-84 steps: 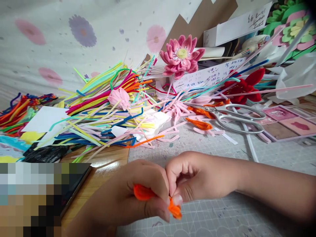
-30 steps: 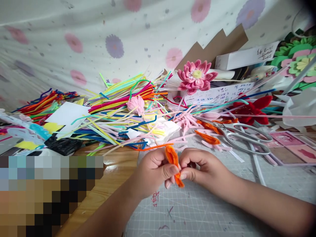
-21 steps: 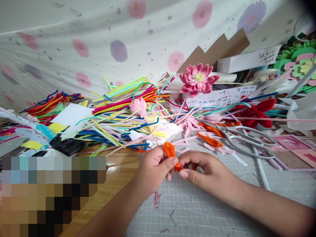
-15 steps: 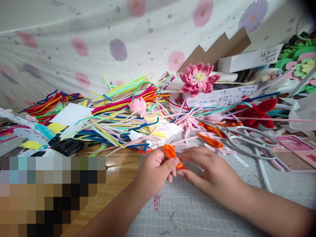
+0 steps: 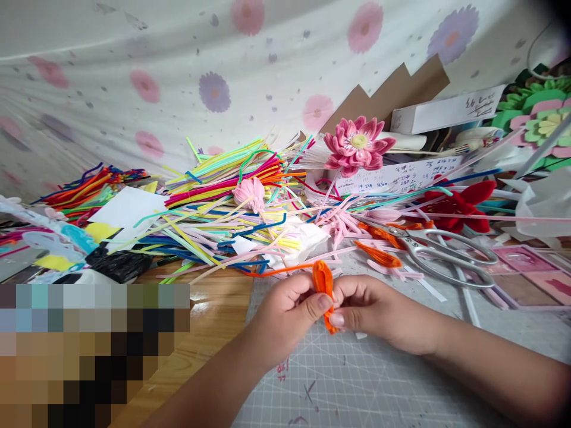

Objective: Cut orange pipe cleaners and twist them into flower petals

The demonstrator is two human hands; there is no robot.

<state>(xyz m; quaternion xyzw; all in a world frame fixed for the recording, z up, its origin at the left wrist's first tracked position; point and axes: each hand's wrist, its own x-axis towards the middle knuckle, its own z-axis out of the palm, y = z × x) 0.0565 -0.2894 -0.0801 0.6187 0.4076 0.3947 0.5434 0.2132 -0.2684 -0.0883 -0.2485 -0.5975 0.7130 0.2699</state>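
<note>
An orange pipe-cleaner petal (image 5: pixel 323 279) stands nearly upright between my two hands, above the grey cutting mat (image 5: pixel 294 368). My left hand (image 5: pixel 292 312) pinches its middle, thumb in front. Lower down, near its narrow end, my right hand (image 5: pixel 370 309) has closed thumb and fingers on it. An orange strand (image 5: pixel 281 271) runs leftward behind my left hand. Beyond my right hand lie finished-looking orange petals (image 5: pixel 379 255) and a pair of silver scissors (image 5: pixel 439 249) with the handles toward the right.
Bundles of coloured pipe cleaners (image 5: pixel 223 208) cover the back of the table. A pink flower (image 5: pixel 359 142) rises behind them, with a red flower (image 5: pixel 464 208) to its right. A pink palette (image 5: pixel 526 276) lies at the right. White paper (image 5: pixel 127 208) rests at the left.
The orange petal has turned more upright and shifted slightly right. My right hand's fingers, spread beside it before, have closed on its lower end.
</note>
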